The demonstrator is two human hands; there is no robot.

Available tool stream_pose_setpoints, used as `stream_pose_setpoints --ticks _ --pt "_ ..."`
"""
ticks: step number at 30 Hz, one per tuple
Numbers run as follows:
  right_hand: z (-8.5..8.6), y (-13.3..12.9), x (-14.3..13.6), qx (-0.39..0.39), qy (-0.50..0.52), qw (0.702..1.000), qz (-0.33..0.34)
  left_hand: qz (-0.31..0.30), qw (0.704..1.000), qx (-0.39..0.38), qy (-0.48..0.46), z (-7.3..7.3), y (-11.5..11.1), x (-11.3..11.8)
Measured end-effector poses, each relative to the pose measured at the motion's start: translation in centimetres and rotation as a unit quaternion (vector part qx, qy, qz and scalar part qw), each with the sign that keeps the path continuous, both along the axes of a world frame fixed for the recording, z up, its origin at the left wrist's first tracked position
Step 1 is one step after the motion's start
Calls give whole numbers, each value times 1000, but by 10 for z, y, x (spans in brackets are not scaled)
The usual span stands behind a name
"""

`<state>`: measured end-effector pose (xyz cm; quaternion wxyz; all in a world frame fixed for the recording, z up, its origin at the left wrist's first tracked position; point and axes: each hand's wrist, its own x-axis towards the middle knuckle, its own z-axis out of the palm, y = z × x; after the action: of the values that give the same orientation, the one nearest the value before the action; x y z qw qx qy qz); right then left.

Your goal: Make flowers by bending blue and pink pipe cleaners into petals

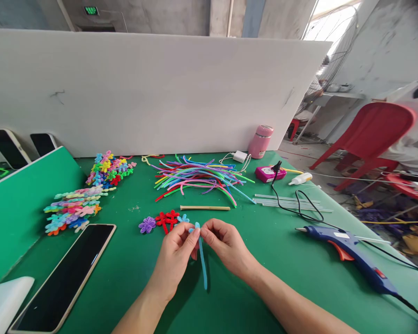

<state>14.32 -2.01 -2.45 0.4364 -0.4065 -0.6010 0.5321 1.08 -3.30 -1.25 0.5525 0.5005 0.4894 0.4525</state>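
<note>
Red flowers [162,217] and a stick [205,208] lie beyond the left hand [177,248].

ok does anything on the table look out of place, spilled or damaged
Two small things: a black cord loops untidily across the clear sticks at right, and pale specks show left of the wooden stick, too small to tell whether crumbs or scuffs. Nothing looks plainly spilled.

Daylight glares white through the window [329,21] at upper right, paling the tabletop's [125,269] right side, with soft shadows beneath the hands [176,248] and stretched, blurry surroundings near the red chair [372,127].
</note>
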Motion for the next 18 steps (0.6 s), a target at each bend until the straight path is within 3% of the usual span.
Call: stream_pose_setpoints --ticks 3,8,18 --pt "0 -1 0 -4 -11 1000 10 27 999 -3 -29 -3 1 -2" --pt "-5 -1 0 -10 -8 1000 16 13 998 -28 -52 -2 2 -4" --pt "0 -5 -3 19 -60 998 11 -4 1000 -25 7 3 0 -3"
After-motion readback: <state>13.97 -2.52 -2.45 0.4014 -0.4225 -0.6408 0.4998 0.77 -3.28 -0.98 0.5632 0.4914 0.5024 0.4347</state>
